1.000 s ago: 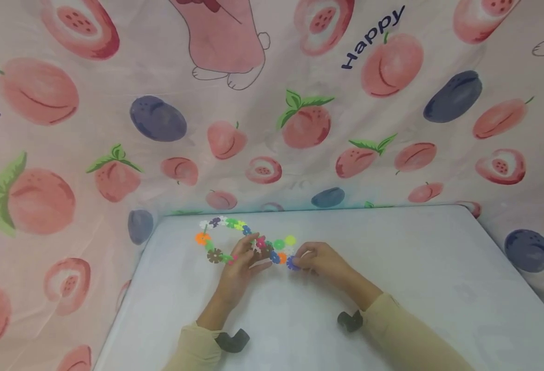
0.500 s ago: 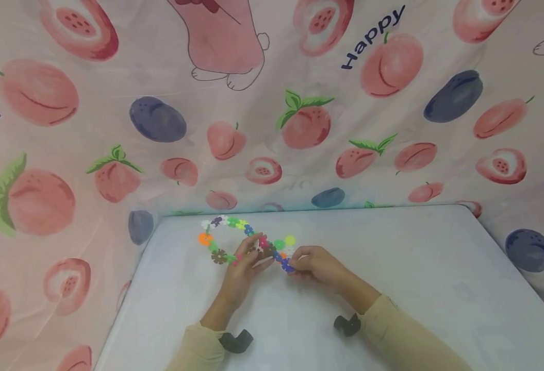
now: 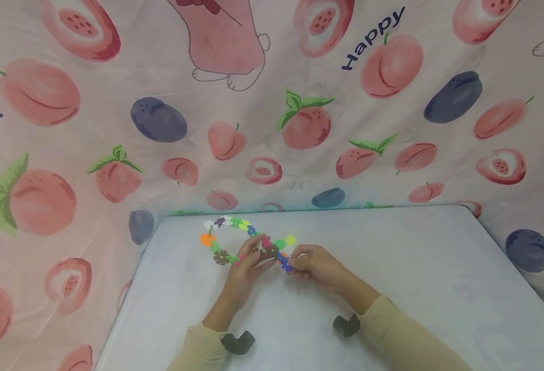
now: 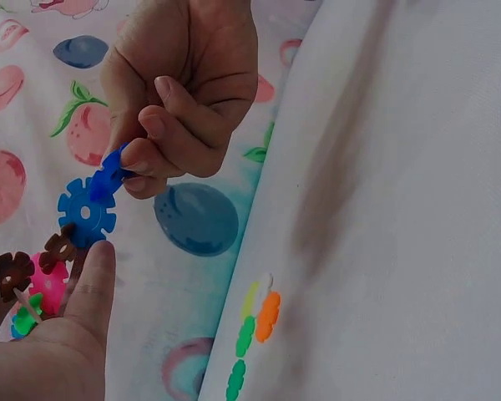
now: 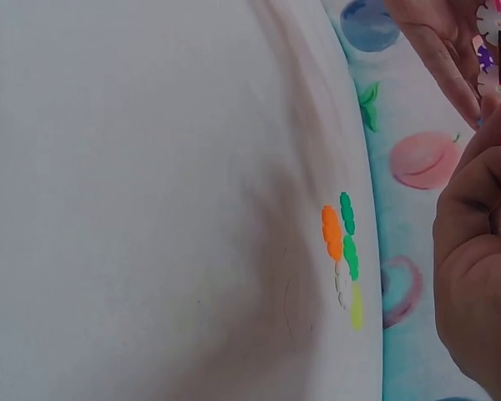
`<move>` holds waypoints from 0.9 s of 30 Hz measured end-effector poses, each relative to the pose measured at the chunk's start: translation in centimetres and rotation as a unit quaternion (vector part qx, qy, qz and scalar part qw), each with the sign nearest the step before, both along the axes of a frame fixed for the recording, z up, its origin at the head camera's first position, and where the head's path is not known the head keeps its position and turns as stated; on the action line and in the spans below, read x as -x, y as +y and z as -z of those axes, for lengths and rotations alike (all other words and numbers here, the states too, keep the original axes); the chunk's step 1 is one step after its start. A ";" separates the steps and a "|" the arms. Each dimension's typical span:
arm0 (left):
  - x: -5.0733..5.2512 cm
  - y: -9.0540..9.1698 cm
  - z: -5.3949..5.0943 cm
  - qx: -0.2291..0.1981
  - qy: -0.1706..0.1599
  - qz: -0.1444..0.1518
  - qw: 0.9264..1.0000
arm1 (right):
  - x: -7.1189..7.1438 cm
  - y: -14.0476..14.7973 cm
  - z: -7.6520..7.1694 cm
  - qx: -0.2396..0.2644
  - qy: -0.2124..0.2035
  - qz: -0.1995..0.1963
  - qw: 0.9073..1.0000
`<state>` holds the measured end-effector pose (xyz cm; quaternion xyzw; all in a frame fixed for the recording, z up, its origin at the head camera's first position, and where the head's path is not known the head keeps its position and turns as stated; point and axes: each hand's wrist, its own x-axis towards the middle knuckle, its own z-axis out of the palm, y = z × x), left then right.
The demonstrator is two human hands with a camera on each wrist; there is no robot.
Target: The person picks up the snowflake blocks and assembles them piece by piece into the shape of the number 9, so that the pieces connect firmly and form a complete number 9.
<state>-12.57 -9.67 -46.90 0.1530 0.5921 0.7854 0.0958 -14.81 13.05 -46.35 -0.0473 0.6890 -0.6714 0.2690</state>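
A chain of colourful plastic snowflake discs [image 3: 221,257] curves in a loop above the table's far side. My left hand [image 3: 243,273] holds it near the brown and pink discs, thumb and fingers on either side. My right hand [image 3: 320,268] pinches a dark blue snowflake disc [image 4: 108,177] between thumb and fingertips. That disc meets a lighter blue disc [image 4: 87,212] at the chain's end, slotted edge to edge and at an angle. A left fingertip touches the lighter blue disc from below. How deep the two slots sit is hard to tell.
Several loose discs lie on the white table [image 3: 415,288] beyond my hands, among them an orange disc [image 5: 331,233], a green disc [image 3: 279,243] and a yellow disc [image 3: 291,240]. A fruit-print cloth [image 3: 262,123] hangs behind the table's far edge.
My right hand has brought the dark blue disc slightly left and against the chain's end. The chain and left hand have shifted a little right. Over the last half second little moves.
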 end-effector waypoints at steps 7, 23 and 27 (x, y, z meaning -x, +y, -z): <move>-0.3 0.1 -0.1 -0.004 0.001 0.003 1.000 | -0.3 -0.2 -0.3 0.009 0.009 0.009 1.000; -0.6 0.8 0.3 -0.052 0.018 -0.030 0.998 | -0.3 -1.1 -0.3 0.019 0.023 0.031 0.999; -0.8 1.1 0.3 -0.057 0.010 -0.042 0.997 | -0.3 -1.2 -0.2 0.024 0.026 0.030 0.999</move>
